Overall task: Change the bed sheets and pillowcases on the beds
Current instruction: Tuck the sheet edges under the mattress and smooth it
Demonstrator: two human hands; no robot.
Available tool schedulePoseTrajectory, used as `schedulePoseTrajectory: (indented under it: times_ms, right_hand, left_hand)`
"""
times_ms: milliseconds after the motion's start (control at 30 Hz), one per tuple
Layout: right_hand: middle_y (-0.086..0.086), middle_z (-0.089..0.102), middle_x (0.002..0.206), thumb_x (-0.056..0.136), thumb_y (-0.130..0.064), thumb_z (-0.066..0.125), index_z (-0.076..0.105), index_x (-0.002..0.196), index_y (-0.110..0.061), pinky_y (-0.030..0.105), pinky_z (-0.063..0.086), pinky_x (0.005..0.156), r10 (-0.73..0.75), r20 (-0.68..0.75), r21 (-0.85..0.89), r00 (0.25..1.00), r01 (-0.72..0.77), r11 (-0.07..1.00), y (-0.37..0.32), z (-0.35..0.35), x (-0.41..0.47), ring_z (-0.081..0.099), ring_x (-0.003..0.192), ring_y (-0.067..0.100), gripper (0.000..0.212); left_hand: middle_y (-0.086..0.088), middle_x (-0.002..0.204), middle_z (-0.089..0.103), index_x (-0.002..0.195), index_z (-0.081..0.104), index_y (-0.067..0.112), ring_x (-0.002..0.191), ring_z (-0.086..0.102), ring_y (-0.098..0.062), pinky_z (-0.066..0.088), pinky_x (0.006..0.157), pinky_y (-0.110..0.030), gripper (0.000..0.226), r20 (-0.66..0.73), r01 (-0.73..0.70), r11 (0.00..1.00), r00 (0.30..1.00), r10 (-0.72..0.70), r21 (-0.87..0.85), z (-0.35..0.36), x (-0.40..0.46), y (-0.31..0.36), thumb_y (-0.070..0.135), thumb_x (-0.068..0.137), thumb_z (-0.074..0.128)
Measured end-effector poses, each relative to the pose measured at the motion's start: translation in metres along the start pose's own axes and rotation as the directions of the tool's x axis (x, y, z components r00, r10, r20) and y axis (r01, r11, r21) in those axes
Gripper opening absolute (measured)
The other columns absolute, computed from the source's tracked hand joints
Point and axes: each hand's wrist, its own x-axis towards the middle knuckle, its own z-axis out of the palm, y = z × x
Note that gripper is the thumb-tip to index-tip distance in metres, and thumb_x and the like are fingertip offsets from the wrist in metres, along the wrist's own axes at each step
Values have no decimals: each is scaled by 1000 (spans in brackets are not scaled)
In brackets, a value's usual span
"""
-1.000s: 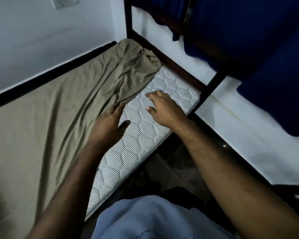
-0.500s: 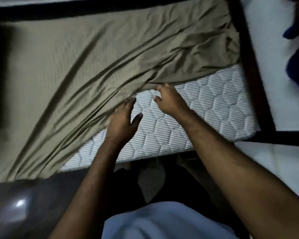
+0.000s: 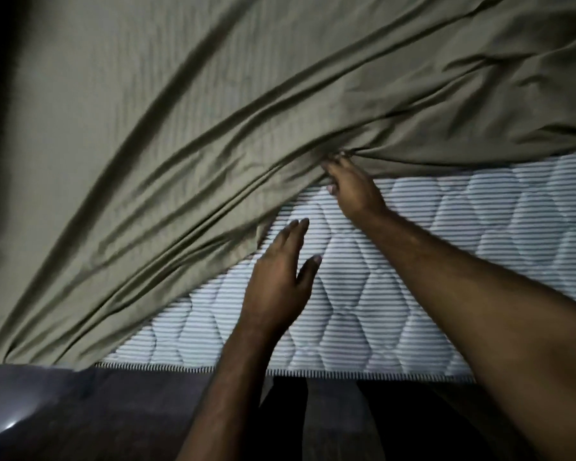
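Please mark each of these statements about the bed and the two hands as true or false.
1. The olive-green bed sheet covers the whole quilted striped white mattress. False: the near part lies bare.
2. The right hand pinches the sheet's edge. True.
3. The left hand is closed on the sheet. False: it is open, fingers extended, over the mattress.
4. The sheet is wrinkled. True.
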Motion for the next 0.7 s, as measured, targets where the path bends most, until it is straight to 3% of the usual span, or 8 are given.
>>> schedulePoseTrajectory:
  times_ms: [67, 133, 267, 333, 433, 500, 600, 700]
  right_hand:
    - [4, 57, 135, 85, -17, 69, 63, 124, -21, 39, 40, 101, -35, -68, -224, 997, 19, 974, 9, 10, 17, 52, 126, 28, 39]
    - [4, 63, 112, 85, -25, 67, 65, 102, -23, 43, 41, 88, -96, -182, -371, 979, 22, 928, 10, 8, 27, 58, 110, 31, 17]
    - [12, 67, 81, 89, -34, 42, 61, 92, -14, 42, 42, 68, -90, -291, -170, 952, 41, 985, -10, -18, 14, 63, 80, 38, 27]
    - [15, 66, 76, 94, -37, 49, 57, 100, -15, 40, 42, 58, -32, -253, -44, 967, 21, 999, -23, -45, -16, 63, 72, 43, 24]
    - [10, 66, 69, 98, -46, 43, 55, 98, -20, 39, 45, 52, -87, -287, -90, 954, 63, 994, -43, -90, -78, 65, 67, 39, 29]
    - [8, 65, 67, 97, -48, 45, 60, 90, -18, 35, 43, 48, -149, -298, -108, 943, 122, 987, -53, -121, -117, 64, 63, 35, 35]
    - [-1, 68, 83, 93, -56, 54, 62, 99, -23, 35, 48, 55, -261, -195, -99, 945, 246, 964, -46, -151, -158, 68, 75, 22, 34]
    - [-2, 61, 101, 90, -49, 56, 59, 111, -21, 38, 53, 68, -306, -121, -126, 944, 292, 948, -15, -166, -174, 65, 91, 20, 35]
  left_hand:
    - [-2, 156, 44, 152, 44, 14, 146, 37, -13, 28, 120, -26, 62, 6, 22, 1000, 1000, -22, 8, 5, 3, -15, 39, 95, 52]
    - [-1, 156, 44, 151, 44, 16, 145, 38, -13, 29, 119, -26, 62, 15, 33, 999, 999, -33, 10, 9, 5, -22, 41, 95, 51]
    - [-4, 155, 45, 151, 44, 13, 144, 40, -17, 33, 118, -35, 62, 2, 42, 999, 999, -42, -9, 14, 13, -17, 38, 94, 52]
    - [-6, 155, 45, 151, 43, 13, 144, 40, -20, 35, 117, -40, 63, -43, 4, 1000, 999, -5, -16, 12, 21, 3, 34, 93, 56]
    - [-11, 147, 46, 155, 34, 16, 135, 44, -29, 40, 112, -44, 81, -99, -71, 990, 992, 83, 120, 10, 35, 45, 32, 86, 72]
    - [-15, 126, 51, 154, 33, 13, 114, 47, -33, 40, 101, -43, 88, -137, -58, 974, 987, 89, 219, 16, 40, 75, 32, 79, 75]
    - [-9, 99, 52, 122, 61, 19, 89, 51, -33, 42, 78, -43, 42, -189, 7, 936, 980, 64, 352, 29, 35, 110, 22, 80, 63]
    - [-9, 86, 53, 93, 60, 15, 74, 58, -37, 44, 58, -43, 17, -58, -104, 923, 989, 135, 370, 34, 24, 136, 8, 79, 66]
